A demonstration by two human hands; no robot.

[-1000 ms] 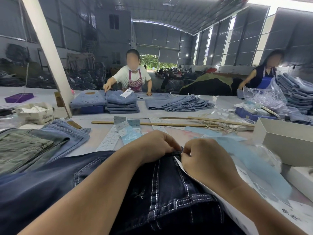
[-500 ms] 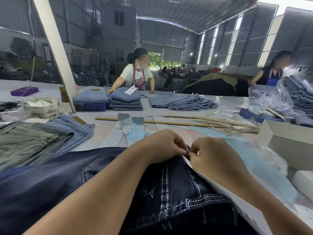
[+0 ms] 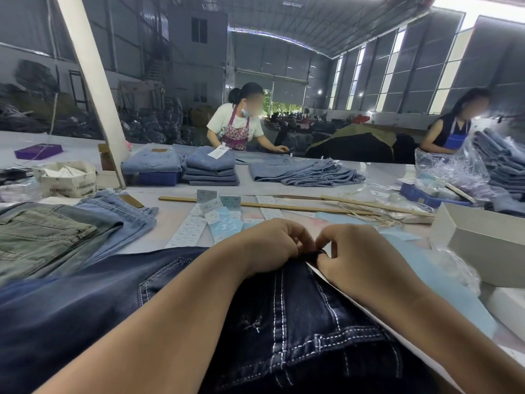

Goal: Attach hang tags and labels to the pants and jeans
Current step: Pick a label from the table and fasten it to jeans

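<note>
While both hands meet at the top edge of the dark jeans (image 3: pixel 284 322), the head view shows a small job under way. The left hand (image 3: pixel 267 245) has its fingers curled and pinches the dark cloth at the edge. The right hand (image 3: pixel 360 257) pinches the same spot from 3 o'clock, fingertips almost touching the left ones. What sits between the fingers is too small to tell. The dark jeans lie flat on the desk (image 3: pixel 176 220), right in front of the person. No tag shows on them yet, so I think this pair is not done. At 12 o'clock, loose paper tags (image 3: pixel 210 209) wait. At 9 o'clock, more pants (image 3: pixel 42 237) lie flat; whether they have tags I cannot tell.
</note>
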